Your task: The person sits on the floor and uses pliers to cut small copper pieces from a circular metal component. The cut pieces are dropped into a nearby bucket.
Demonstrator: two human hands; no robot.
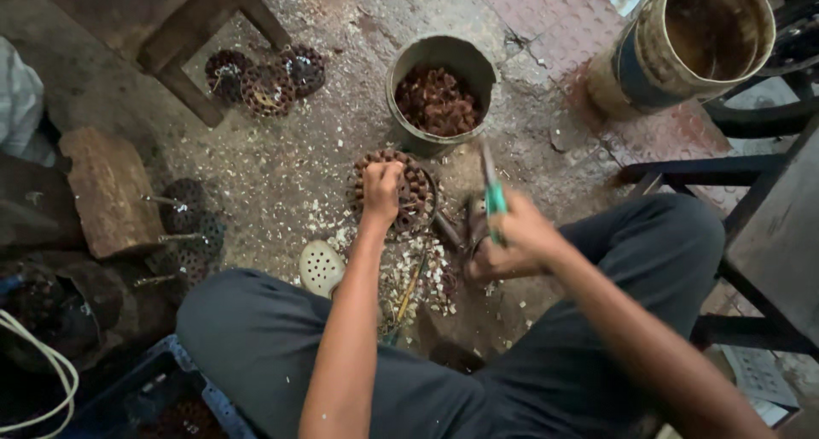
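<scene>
The round brown cluster of small tubes (408, 191) sits on the gritty floor (281, 166) between my knees, just in front of the grey bucket (441, 93). My left hand (381, 190) rests on top of it, its grip closed over the near rim so the cluster stays flat. My right hand (512, 243) is to the right of it, its grip clamped on a green-handled tool (492, 187) whose slim shaft points up and away from me; the working end is hidden behind my fingers, so I cannot say what tip it has.

To do this well, I judge that the left hand should press straight down on the cluster and keep its fingers off the holes being worked, while the right hand keeps the tool steady and aimed squarely, not at a slant, so it does not slip towards my left knuckles.

Pale chips and scraps (418, 268) lie scattered near my legs, beside a pale perforated sandal (322, 267). The bucket holds more brown tube pieces. More round clusters (264, 79) lie by a wooden stool leg (183, 85) further left, a wooden block (111, 191) sits at the left, and a large tilted drum (691, 42) stands far right.
</scene>
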